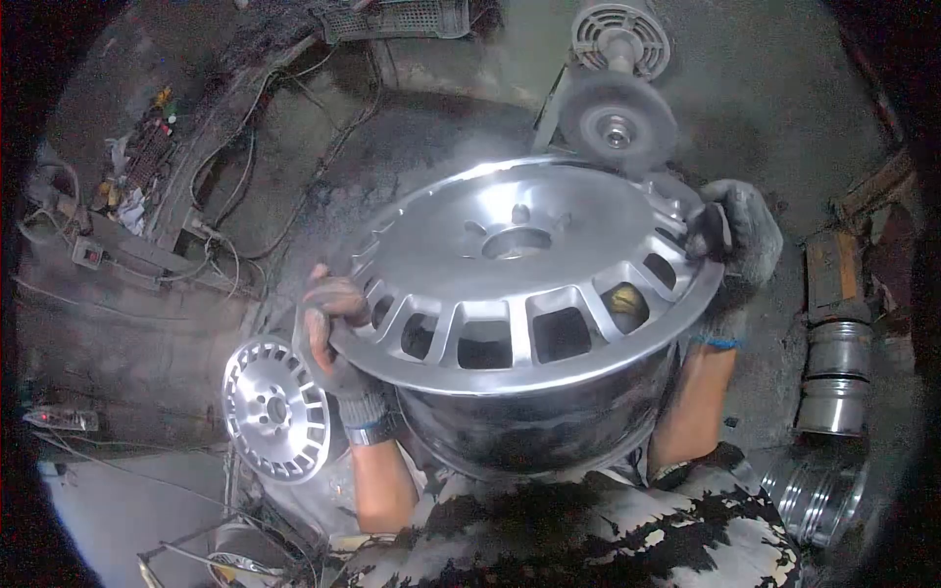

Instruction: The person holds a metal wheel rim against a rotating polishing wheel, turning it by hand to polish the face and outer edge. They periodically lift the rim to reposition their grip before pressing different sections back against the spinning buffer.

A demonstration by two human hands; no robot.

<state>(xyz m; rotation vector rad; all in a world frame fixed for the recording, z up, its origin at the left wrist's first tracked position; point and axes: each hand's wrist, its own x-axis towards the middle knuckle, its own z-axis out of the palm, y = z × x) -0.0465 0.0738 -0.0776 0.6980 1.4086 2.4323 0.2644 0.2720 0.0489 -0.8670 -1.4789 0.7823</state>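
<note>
A large silver alloy wheel rim (421, 245) is held face up before my body, tilted, with a ring of slots around its hub hole. My left hand (338, 323), in a dirty glove with bare fingertips, grips its left edge. On the right edge, my right hand (740, 230) is closed round the rim in a grey glove. The far edge of the rim lies right at a round buffing wheel (619, 122), which looks blurred as if spinning. Behind that wheel sits its motor (620, 39). The dark barrel of the rim rests near my lap.
Another slotted wheel rim (276, 410) leans at the left. Stacked metal rims (836, 377) stand at the right, with a ribbed one (818, 495) below them. Cables (235, 186) run along the left side. A plastic crate (397, 18) is at the top.
</note>
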